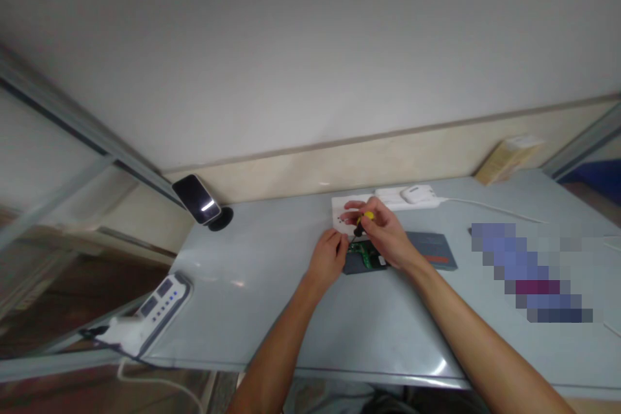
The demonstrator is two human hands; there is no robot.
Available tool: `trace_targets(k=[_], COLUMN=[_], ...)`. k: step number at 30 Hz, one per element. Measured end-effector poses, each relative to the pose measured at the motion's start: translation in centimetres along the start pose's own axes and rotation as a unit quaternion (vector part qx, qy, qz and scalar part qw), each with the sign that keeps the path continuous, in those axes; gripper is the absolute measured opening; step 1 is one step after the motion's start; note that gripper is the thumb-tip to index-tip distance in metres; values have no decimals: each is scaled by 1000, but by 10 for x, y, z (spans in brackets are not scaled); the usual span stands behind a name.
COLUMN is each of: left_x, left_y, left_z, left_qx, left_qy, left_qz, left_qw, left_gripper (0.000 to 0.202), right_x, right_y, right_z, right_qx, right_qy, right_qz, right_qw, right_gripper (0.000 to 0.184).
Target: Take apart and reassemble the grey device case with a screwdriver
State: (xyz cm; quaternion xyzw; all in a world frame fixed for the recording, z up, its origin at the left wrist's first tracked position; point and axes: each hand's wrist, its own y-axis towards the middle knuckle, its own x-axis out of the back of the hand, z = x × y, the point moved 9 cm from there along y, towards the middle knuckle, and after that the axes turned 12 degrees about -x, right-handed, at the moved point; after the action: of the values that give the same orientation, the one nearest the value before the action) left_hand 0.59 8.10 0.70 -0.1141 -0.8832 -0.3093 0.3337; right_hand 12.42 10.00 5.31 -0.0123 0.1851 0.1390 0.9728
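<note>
My right hand point(385, 233) is closed around a small screwdriver with a yellow and black handle point(363, 220), its tip pointing down at a green circuit board point(361, 253). The board sits in a dark grey device case point(356, 265) on the pale table point(252, 310). My left hand point(327, 259) rests at the left edge of that case with its fingers curled against it, steadying it. A second dark grey cover with a red label point(434, 249) lies just right of my right hand. Behind the hands is a white sheet point(339, 210) with small dark specks, probably screws.
A phone on a black stand point(198, 199) leans at the back left. A white power strip point(155, 310) lies at the front left corner. A white charger and cable point(420, 194) sit behind the hands. A cardboard box point(507, 158) leans on the wall at the back right.
</note>
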Motion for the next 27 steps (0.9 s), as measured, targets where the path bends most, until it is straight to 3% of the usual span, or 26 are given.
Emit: trace_targets(k=[7,11,19,24,27], left_x=[-2,-1,0,0,-1], left_y=[-1,-1,0,-1,-1], left_z=[2,1,1,1,2], left_qx=[4,2,8,4,1], left_qy=[12,14,11,6,5], left_qz=[10,7,10,5,5], left_qw=[1000,1000,1000,1000,1000], left_gripper=[38,38,41,42,42], right_x=[4,1,3,-3,5], right_y=[1,0,-2,-3,-2], right_z=[5,4,6,2,1], right_qx=[6,-3,16,2,15], right_qy=[20,6,-6,-19,12], right_qz=[-32,-12,-22,5,-38], right_qw=[999,1000,1000,1000,999], right_gripper=[46,38,45,37,38])
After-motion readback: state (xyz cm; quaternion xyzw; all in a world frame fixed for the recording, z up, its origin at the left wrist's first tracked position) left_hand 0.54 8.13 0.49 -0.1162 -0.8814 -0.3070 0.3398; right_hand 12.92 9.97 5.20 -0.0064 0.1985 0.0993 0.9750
